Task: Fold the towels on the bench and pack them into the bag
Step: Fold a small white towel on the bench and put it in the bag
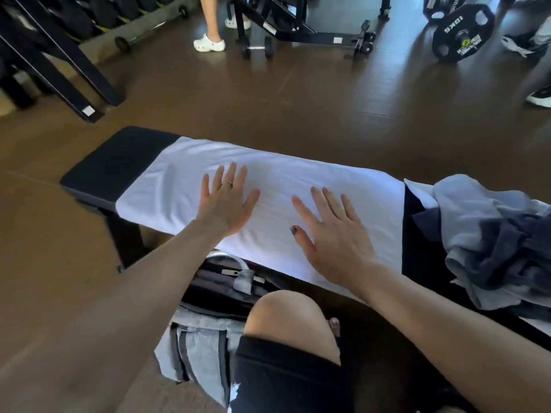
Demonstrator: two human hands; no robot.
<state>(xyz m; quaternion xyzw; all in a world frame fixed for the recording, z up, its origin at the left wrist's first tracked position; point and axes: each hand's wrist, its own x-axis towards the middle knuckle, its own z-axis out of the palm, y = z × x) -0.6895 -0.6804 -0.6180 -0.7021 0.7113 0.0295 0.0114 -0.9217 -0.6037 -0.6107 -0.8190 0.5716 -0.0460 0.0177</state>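
Note:
A white towel point(351, 192) lies spread flat along the black padded bench point(119, 162). My left hand point(228, 204) presses on the towel's left half with straight, spread fingers. My right hand point(331, 231) lies flat on the towel's near right part, fingers also straight. A heap of crumpled grey and dark blue towels point(495, 239) sits on the bench's right end. A grey and black bag point(208, 332) stands open on the floor below the bench, beside my knee point(286, 317).
Brown gym floor stretches beyond the bench. A person in white clogs point(210, 44) stands at the back near a dumbbell point(257, 48) and a black machine frame point(313, 32). A 10 kg weight plate point(462, 32) leans at the back right. A black rack leg point(59, 67) slants at the left.

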